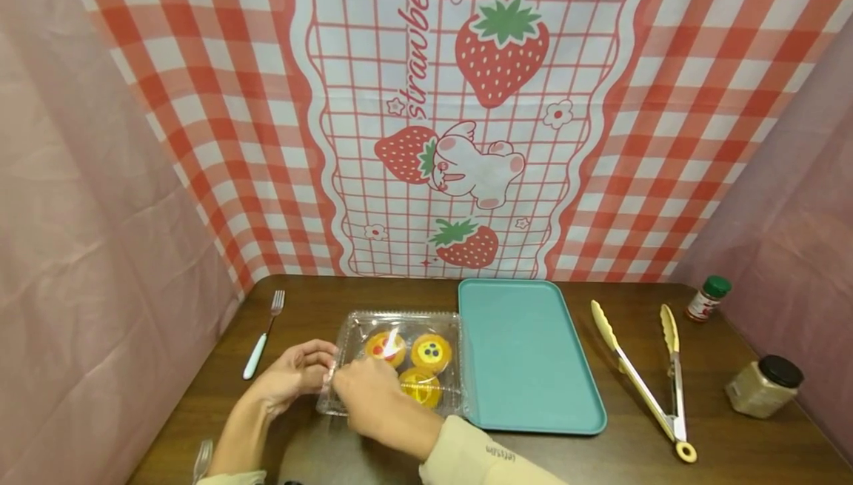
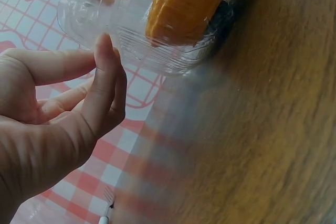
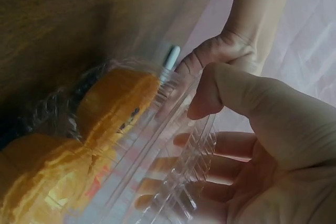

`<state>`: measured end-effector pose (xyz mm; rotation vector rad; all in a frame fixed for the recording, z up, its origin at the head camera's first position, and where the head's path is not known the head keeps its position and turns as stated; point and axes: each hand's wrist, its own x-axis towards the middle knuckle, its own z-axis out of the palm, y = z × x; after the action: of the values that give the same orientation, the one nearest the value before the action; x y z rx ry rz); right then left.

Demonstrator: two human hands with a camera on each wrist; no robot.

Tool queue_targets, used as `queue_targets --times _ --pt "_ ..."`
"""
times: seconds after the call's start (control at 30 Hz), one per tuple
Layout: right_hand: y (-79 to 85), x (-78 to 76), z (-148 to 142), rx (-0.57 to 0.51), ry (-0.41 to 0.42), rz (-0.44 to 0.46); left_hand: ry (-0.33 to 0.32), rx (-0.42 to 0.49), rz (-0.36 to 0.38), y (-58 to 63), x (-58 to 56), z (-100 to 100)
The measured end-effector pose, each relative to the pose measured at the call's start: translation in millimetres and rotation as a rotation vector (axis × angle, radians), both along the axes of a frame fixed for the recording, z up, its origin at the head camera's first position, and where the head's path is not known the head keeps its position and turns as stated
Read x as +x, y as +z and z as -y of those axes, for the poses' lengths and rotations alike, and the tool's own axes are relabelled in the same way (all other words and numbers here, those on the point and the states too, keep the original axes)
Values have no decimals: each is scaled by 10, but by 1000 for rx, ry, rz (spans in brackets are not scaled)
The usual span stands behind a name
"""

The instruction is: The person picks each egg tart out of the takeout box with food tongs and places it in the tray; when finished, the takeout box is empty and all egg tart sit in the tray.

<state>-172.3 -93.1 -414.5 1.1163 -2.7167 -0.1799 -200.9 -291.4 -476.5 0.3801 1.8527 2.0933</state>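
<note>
A clear plastic hinged box (image 1: 408, 317) stands on the table, left of the tray. Through its plastic show a tart with red topping (image 1: 380, 346), a tart with dark berries (image 1: 431, 352) and a yellow-topped tart (image 1: 421, 389). My left hand (image 1: 293, 375) pinches the box's left edge between thumb and fingertips. Crossing over the front of the box, my right hand (image 1: 376, 397) holds the same left edge. In the right wrist view its thumb (image 3: 207, 95) lies on one side of the ridged plastic rim and its fingers on the other. The right hand hides the box's front left corner.
A teal tray (image 1: 533, 359) adjoins the box on the right. Beyond it lie spread tongs (image 1: 656, 396), a green-capped jar (image 1: 708, 298) and a black-lidded jar (image 1: 763, 387). One fork (image 1: 263, 337) lies at left, another fork (image 1: 203, 461) near the front edge.
</note>
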Motion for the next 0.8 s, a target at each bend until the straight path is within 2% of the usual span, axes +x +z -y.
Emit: queue_targets --times 0.3,0.4,0.5,0.7,0.8 --pt "6 -7 -12 -94 -46 102 -8 -28 -20 -8 45 1" --pt "-6 -15 -23 -108 -55 107 4 -47 -17 13 45 -19" --pt "-33 -2 -17 -103 -71 65 16 -68 -10 33 37 -38" --pt "-97 108 57 -6 -115 -58 18 -84 9 40 20 -5" --pt "-109 152 90 39 -98 -106 19 -92 22 37 29 15"
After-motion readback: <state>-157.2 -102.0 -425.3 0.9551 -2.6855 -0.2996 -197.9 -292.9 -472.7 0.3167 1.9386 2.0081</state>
